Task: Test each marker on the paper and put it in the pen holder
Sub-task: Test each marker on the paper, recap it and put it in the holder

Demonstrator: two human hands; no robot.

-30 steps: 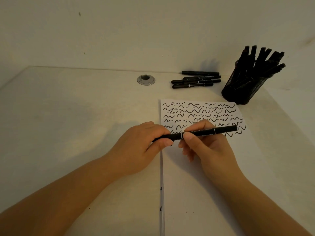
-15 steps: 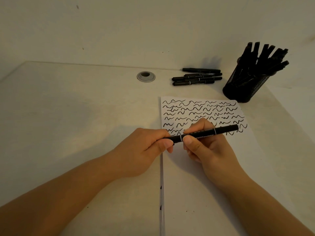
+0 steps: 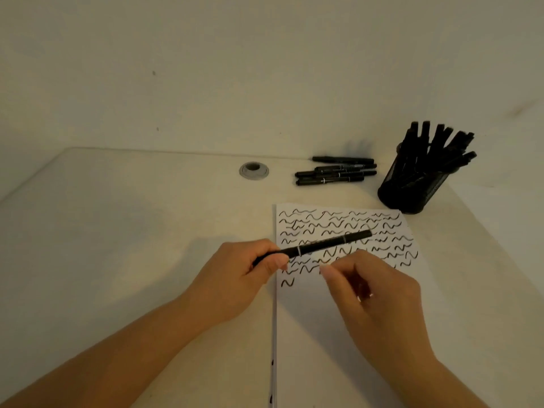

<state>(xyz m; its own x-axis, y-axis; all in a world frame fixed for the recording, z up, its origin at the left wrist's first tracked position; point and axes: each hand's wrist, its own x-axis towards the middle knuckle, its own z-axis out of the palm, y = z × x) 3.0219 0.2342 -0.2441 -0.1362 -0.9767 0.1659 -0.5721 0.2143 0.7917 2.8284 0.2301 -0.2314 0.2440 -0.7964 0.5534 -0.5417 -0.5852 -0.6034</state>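
So the desk (image 3: 117, 245) took up most of the view, pale and smooth, with the wall right behind it and a little round cable grommet (image 3: 253, 170) set near the back edge. On the right half lay the paper (image 3: 353, 334), its top part packed with rows of black squiggles, the lower part blank. Back right corner was the pen holder (image 3: 412, 189), a dark mesh cup stuffed with markers standing at loose angles, just touching or nearly touching the paper's far corner (couldn't tell which). Between the grommet and the holder a small pile of loose markers (image 3: 335, 172) lay flat side by side, so I'd guess those weren't tested yet. The left hand (image 3: 235, 284) had its fingers and thumb curled around one end of the marker (image 3: 323, 245), holding it slanted up over the squiggles, far end pointing roughly at the holder. The right hand (image 3: 374, 290) sat just below it, not touching the marker, fingers loosely curled toward the thumb; something small glinted near its palm but I honestly couldn't tell if it held anything. Handling-wise, the marker looked like a light, stiff plastic stick, smooth barrel, so probably a bit slippery and happy to roll if set down flat. I'd grab it mid-barrel between the two pale rings rather than by an end, since a cap could pull off. Not fragile, though the tip wouldn't like being mashed.
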